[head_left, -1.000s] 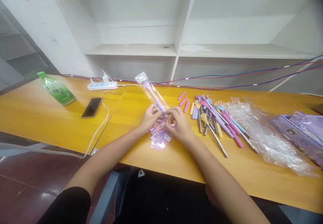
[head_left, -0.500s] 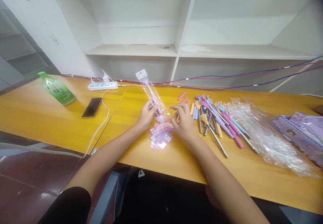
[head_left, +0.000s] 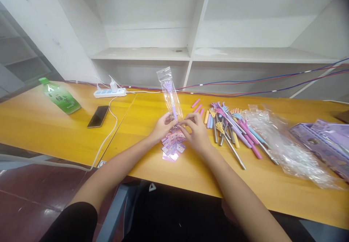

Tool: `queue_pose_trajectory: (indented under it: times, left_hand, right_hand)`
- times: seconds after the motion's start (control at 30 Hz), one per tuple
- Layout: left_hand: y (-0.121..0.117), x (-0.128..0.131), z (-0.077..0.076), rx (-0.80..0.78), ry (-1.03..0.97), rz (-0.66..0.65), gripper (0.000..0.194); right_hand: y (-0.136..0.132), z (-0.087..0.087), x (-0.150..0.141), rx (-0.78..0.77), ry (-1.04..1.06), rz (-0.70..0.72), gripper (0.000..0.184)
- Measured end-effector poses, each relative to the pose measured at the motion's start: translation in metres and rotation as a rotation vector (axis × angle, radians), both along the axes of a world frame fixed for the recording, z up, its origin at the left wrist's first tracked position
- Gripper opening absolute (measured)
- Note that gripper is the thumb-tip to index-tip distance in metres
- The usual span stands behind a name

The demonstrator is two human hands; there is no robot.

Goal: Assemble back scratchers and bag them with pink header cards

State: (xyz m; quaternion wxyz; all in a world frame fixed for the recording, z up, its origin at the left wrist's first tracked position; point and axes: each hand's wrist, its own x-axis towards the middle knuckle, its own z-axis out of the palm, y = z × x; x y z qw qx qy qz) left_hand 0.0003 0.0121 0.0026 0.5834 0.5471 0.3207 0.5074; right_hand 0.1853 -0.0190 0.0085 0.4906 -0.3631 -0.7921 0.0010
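- A wooden worktop (head_left: pixel 152 105);
- toward its right end, clear bags (head_left: pixel 280 142);
- a clear sleeve (head_left: pixel 176 96) holding a purple back scratcher (head_left: pixel 173 107), pointing at the back edge;
- left hand (head_left: pixel 161 127) pinches its lower end; right hand (head_left: pixel 195 131) curls narrow there, grip unclear;
- nearer the front edge, small cards (head_left: pixel 172 148).

Hands: two, left hand (head_left: pixel 161 128) and right hand (head_left: pixel 197 134). Clear bag (head_left: pixel 164 75) between them: one, containing one lilac stick (head_left: pixel 174 110). Pink tubes (head_left: pixel 195 103): three. Short tubes in row: one yellow tube (head_left: pixel 206 117), one lilac tube (head_left: pixel 208 121), one blue tube (head_left: pixel 211 122). Hand-headed sticks (head_left: pixel 240 133), piled: several, overlapping, exact count unclear. Small cards (head_left: pixel 171 148): several, likewise. Bottle (head_left: pixel 62 99): one. Phone (head_left: pixel 98 117): one. Power strip (head_left: pixel 110 93): one.
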Motion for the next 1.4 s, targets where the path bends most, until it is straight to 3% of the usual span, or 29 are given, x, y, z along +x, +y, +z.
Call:
queue_pose_trajectory:
  times: [0.2,0.63,0.83,1.07,1.4]
  left_hand:
    - [-0.0058,0.0017,-0.0015,-0.032,0.013,-0.063,0.049]
    - [-0.0024,-0.0019,0.0052,-0.056,-0.043,0.058,0.044]
    - [-0.0026,-0.002,0.0021,-0.031,-0.013,0.033,0.041]
    - [-0.0015,-0.0013,0.0021,0.039,0.011,-0.027,0.042]
    - [-0.0022,-0.0001,0.0012,-0.003,-0.021,-0.047,0.042]
  right_hand:
    - [-0.0006,0.0022,0.0014,-0.043,0.023,-0.05,0.009]
    - [-0.0027,0.0045,0.0029,-0.192,0.007,-0.015,0.042]
    - [-0.0012,0.0031,0.0032,-0.143,0.001,0.02,0.012]
    - [0.0005,-0.0009,0.0011,-0.128,0.026,0.015,0.011]
    - [-0.0042,0.0046,-0.0019,-0.217,0.081,-0.002,0.015]
